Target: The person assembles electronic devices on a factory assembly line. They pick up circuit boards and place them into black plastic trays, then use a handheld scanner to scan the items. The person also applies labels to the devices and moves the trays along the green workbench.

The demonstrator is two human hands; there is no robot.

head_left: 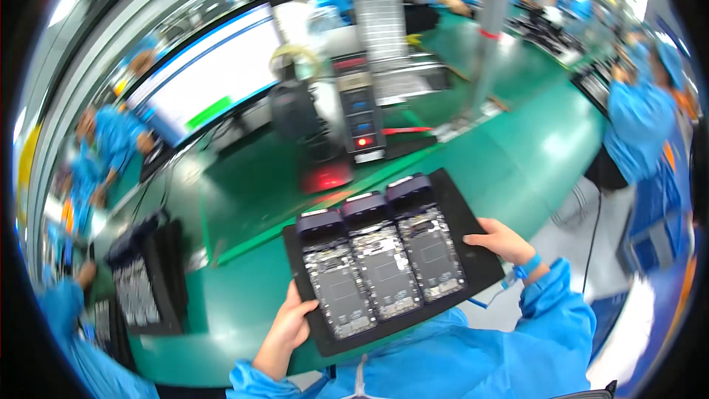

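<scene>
Between my hands is a black foam tray (480, 266) carrying three opened phones side by side. The left phone (341, 292), the middle phone (385, 270) and the right phone (434, 251) show their inner boards and batteries, each with a dark flap raised at its far end. My left hand (292, 321) is closed on the tray's left edge, thumb on top. On the right edge, my right hand (502, 241) grips the tray the same way, with a blue strap round the wrist. The fingers under the tray are hidden.
A green workbench (244, 292) lies beyond the tray. On it stand a monitor (214, 66), a black scanner (295, 111) over a red glow, and a box with a lit red button (362, 114). Another tray with an opened phone (136, 292) lies left. People in blue work around.
</scene>
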